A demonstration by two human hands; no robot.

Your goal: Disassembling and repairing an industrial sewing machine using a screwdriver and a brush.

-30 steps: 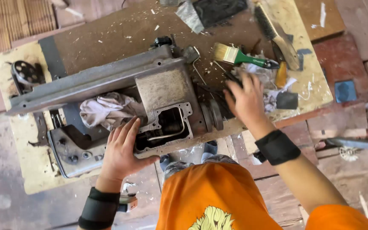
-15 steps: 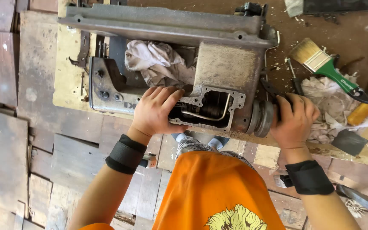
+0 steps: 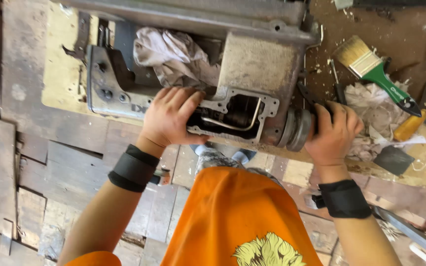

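Note:
A worn grey sewing machine body (image 3: 257, 64) lies on its side on a wooden table (image 3: 65, 64), its open underside cavity (image 3: 232, 116) facing me. My left hand (image 3: 171, 118) rests on the machine's open frame, fingers curled over the edge beside the cavity. My right hand (image 3: 334, 133) grips the round handwheel (image 3: 296, 129) at the machine's right end. A crumpled grey rag (image 3: 171, 54) sits inside the machine's arm. Both wrists wear black bands.
A green-handled paintbrush (image 3: 375, 74) lies on the table at the right, beside a crumpled cloth (image 3: 375, 111), a yellow-handled tool (image 3: 410, 125) and a dark scraper piece (image 3: 393, 158). Worn wooden floor planks (image 3: 35, 187) lie below the table edge.
The view has shifted left and closer. My right hand left the clutter at the right and closed on the handwheel; my left hand slid onto the frame beside the cavity.

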